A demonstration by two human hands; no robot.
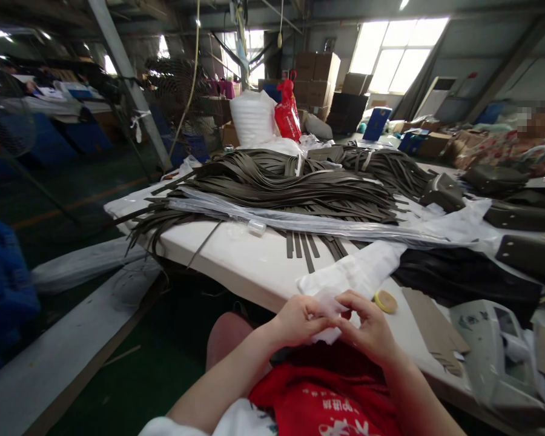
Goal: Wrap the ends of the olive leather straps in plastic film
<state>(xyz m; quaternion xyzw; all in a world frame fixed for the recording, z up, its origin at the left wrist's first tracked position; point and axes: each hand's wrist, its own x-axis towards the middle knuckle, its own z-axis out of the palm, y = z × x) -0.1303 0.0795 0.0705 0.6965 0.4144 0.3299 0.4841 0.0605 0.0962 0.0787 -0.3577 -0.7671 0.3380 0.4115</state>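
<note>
Close to my lap, at the front edge of the white table (249,260), both hands are closed on a thin white wrapping sheet (329,303). My left hand (300,321) pinches its left side, while my right hand (367,324) grips it from the right with fingers bent. Some of the sheet pokes out below the fingers. Beyond the hands lies a longer piece of soft white wrapping (356,269); I cannot tell whether it joins the held sheet. A round yellow-rimmed roll, perhaps of tape (385,301), sits just right of my right hand.
Dark flat straps (281,181) are heaped across the table behind a long clear plastic bundle (295,221). On the right are dark bags (531,257), black material (467,272), cardboard pieces (436,327) and a pale machine (495,351). A slanted post (131,85) stands at left.
</note>
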